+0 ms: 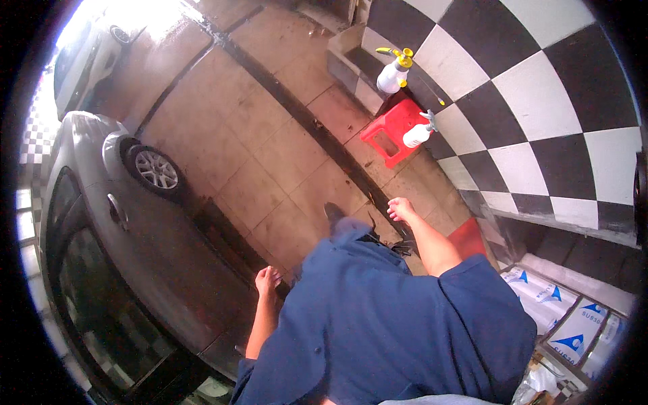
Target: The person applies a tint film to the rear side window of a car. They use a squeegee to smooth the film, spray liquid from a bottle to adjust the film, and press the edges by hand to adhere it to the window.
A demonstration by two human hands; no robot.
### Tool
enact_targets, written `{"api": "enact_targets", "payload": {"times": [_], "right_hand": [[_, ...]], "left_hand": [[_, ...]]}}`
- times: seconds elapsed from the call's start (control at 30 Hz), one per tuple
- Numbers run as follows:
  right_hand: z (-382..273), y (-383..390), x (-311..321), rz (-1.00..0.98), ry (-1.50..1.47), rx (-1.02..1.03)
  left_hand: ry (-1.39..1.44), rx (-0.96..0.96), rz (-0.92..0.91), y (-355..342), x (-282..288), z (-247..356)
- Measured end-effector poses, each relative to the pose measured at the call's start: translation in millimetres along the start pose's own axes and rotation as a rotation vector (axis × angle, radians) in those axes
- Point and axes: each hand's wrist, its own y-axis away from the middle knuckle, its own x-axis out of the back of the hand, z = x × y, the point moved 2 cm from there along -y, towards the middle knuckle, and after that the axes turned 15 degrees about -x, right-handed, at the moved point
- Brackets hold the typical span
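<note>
The person in a dark blue short-sleeved shirt (385,324) fills the lower middle of the frame, both bare arms hanging at the sides. The left hand (267,278), in the lower centre-left, hangs with its fingers loosely curled downward and holds nothing; it is just beside the wet flank of the grey car (128,250) that curves along the left side of the frame, though whether it touches the body panel cannot be told. The right hand (401,208), near the middle of the frame, is also empty, its fingers relaxed and slightly bent over the wet tan tiled floor (270,155). Up and to the right of that hand, well apart from it, a red plastic step stool (393,130) stands against the black-and-white chequered wall (540,101), with a white pump spray bottle with a grey nozzle (418,133) on it. A second white spray bottle with a yellow pump top (394,73) stands on a ledge above. A white car (84,57) shows in the upper left, and white cartons with blue marks (567,317) lie in the lower right.
</note>
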Motion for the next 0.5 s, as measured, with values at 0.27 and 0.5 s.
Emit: {"api": "enact_targets", "payload": {"times": [0.27, 0.5], "right_hand": [[2, -9, 3, 0.011, 0.108, -0.050], [-13, -12, 11, 0.024, 0.106, 0.003]], "left_hand": [[0.064, 0.145, 0.194, 50, 38, -61], [0.132, 0.121, 0.168, 60, 16, -60]]}}
